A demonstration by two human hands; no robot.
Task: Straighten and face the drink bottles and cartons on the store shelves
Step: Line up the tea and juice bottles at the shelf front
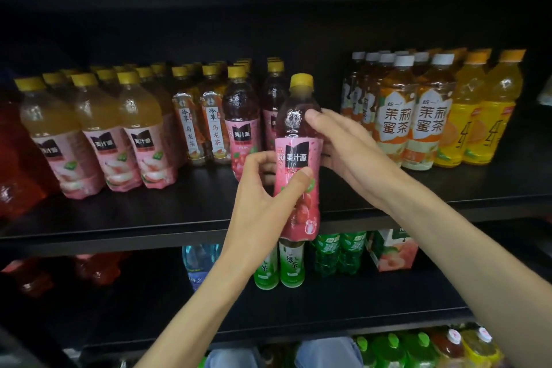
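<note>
Hands first: left hand [263, 185] grips the pink label of a dark red juice bottle [298, 158], thumb across its front, while right hand [343, 146] cups its shoulder with curled fingers. This bottle stands upright at the black shelf [149, 218] front edge. Behind it stand matching red bottles [242, 125]; jasmine tea bottles [412, 116] stand to the right.

Both forearms reached up and forward. The left hand [263, 188] curled round a pink-labelled bottle [298, 155], thumb across the front. The right hand [343, 143] cupped its far side, apparently gripping.
</note>
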